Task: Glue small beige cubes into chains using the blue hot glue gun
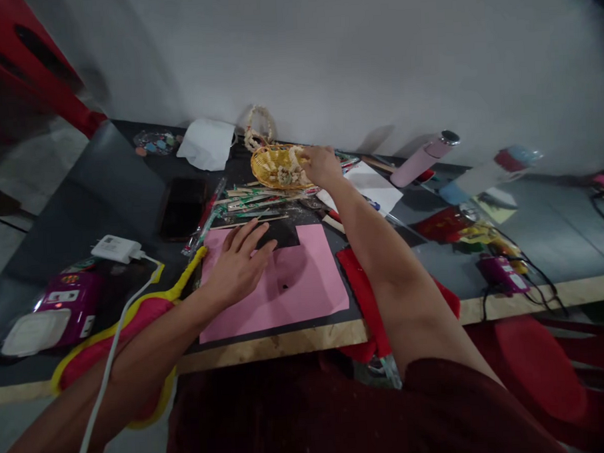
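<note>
My left hand (pixel 241 261) lies with its fingers apart on a pink sheet of paper (pixel 309 279). Under its fingertips is a small black piece (pixel 285 234) at the sheet's far edge. Over the right side of a yellow woven basket (pixel 262 165) is my right hand (pixel 323 165), its fingers bent together. Right at those fingertips is an off-white knobbly strand (pixel 294 161); what sits between them is hidden. More off-white bits (pixel 284 176) lie in the basket. Behind it, a similar off-white ring (pixel 257 127) leans at the wall.
Thin sticks and plastic wrappers (pixel 251 201) lie before the basket. Left are a phone (pixel 184 208), a white charger (pixel 117 248) with its cable crossing my left arm, and a purple box (pixel 67 297). Right stand a pink flask (pixel 424 160) and red cloth (pixel 359 284).
</note>
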`<state>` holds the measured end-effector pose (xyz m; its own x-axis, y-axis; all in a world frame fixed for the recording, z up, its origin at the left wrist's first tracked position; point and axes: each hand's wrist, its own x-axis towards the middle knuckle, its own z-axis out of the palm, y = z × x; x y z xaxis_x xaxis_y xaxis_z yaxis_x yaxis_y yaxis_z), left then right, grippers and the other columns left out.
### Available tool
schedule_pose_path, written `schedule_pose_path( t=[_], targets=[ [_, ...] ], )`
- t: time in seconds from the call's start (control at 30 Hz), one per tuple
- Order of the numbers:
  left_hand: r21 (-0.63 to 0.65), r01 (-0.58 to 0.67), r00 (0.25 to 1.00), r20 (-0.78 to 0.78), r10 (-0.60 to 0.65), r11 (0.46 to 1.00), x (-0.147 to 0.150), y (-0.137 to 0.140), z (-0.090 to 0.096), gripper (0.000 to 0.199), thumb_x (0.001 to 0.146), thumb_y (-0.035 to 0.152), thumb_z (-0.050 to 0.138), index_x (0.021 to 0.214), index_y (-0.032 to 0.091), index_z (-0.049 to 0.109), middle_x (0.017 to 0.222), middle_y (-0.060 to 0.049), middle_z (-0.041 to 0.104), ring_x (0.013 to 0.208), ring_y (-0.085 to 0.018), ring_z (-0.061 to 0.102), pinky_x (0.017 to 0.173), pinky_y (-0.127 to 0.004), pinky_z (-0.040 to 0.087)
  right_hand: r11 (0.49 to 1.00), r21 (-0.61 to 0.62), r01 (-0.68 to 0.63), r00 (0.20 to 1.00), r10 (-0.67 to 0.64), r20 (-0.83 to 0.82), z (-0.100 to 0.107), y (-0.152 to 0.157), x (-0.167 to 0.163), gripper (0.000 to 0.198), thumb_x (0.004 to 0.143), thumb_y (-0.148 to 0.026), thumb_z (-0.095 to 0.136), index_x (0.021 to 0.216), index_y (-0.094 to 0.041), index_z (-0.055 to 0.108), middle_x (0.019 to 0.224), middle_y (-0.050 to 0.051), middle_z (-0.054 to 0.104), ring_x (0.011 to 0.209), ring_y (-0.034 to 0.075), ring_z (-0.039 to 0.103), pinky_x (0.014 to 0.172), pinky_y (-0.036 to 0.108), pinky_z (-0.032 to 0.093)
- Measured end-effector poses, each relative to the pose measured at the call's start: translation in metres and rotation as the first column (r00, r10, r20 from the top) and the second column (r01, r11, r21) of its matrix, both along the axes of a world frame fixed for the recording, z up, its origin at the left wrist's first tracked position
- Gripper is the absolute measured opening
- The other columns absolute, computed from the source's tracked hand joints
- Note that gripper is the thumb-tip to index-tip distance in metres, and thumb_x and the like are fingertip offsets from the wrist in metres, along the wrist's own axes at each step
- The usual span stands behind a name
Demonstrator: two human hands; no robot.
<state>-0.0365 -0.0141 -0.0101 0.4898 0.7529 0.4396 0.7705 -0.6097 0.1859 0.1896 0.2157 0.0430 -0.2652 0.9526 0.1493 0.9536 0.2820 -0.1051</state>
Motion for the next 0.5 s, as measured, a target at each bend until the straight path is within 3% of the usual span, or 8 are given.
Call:
schedule_pose_path(
  t=[0.13, 0.3, 0.5],
  targets=[
    [-0.002, 0.001, 1.000, -0.018, -0.001, 1.000, -0.001, 0.001, -0.002, 0.037, 0.090, 0.018, 0.050, 0.126, 0.019, 0.060, 0.148, -0.015, 0.045, 0.143, -0.032, 0.031, 0.112, -0.052, 0.034, 0.998, -0.057, 0.021, 1.000, -0.021, 0.008, -0.005, 0.009, -0.002, 0.035, 0.088, -0.034, 0.051, 0.111, -0.015, 0.068, 0.124, 0.016, 0.062, 0.120, 0.034, 0.048, 0.102, 0.052, 0.039],
    [-0.037, 0.017, 1.000, -0.016, -0.017, 0.999, -0.002, 0.002, -0.004, 0.042, 0.086, 0.016, 0.054, 0.127, 0.021, 0.059, 0.149, -0.015, 0.043, 0.143, -0.032, 0.031, 0.111, -0.054, 0.035, 0.993, -0.074, 0.092, 0.996, -0.092, -0.001, -0.010, 0.014, -0.008, 0.030, 0.084, -0.027, 0.055, 0.106, -0.014, 0.070, 0.123, 0.018, 0.063, 0.122, 0.037, 0.046, 0.096, 0.053, 0.043],
    [-0.048, 0.026, 1.000, -0.001, -0.026, 0.999, -0.002, 0.002, -0.005, 0.040, 0.088, 0.017, 0.052, 0.127, 0.020, 0.059, 0.149, -0.014, 0.044, 0.143, -0.032, 0.031, 0.112, -0.053, 0.035, 1.000, -0.018, -0.010, 0.999, 0.009, -0.051, 0.001, 0.018, -0.002, 0.032, 0.083, -0.020, 0.047, 0.100, -0.014, 0.073, 0.106, 0.016, 0.069, 0.112, 0.034, 0.054, 0.096, 0.054, 0.041]
  ],
)
